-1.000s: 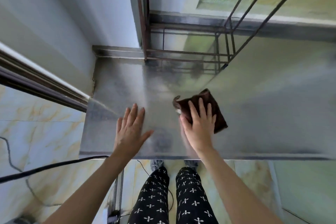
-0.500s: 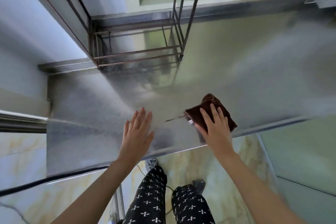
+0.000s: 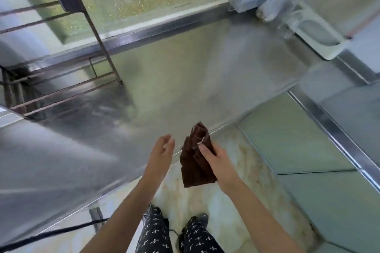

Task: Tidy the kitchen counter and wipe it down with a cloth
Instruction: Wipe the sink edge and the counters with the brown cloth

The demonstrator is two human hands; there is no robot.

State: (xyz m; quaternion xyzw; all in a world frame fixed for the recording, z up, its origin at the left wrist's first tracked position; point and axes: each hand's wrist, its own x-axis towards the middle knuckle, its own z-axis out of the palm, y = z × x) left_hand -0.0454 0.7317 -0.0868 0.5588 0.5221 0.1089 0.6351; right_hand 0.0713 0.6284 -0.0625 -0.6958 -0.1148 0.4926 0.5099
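The right hand [image 3: 219, 160] had lifted the brown cloth [image 3: 195, 162] off the counter [image 3: 185, 80], gripping it bunched. The left hand [image 3: 161, 151] had lifted too, fingers loose.

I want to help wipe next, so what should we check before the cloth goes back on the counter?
1. Cloth held firmly: ok. The right hand grips the brown cloth.
2. Cloth spread flat for wiping: not ok, it hangs bunched.
3. Cloth over the counter: not ok, it hangs mostly past the front edge.
4. Left hand free to help: ok, open and holding nothing.
5. Counter ahead free of clutter: ok in the middle; a metal rack stands at the left.
6. Cloth damp or clean: cannot tell.
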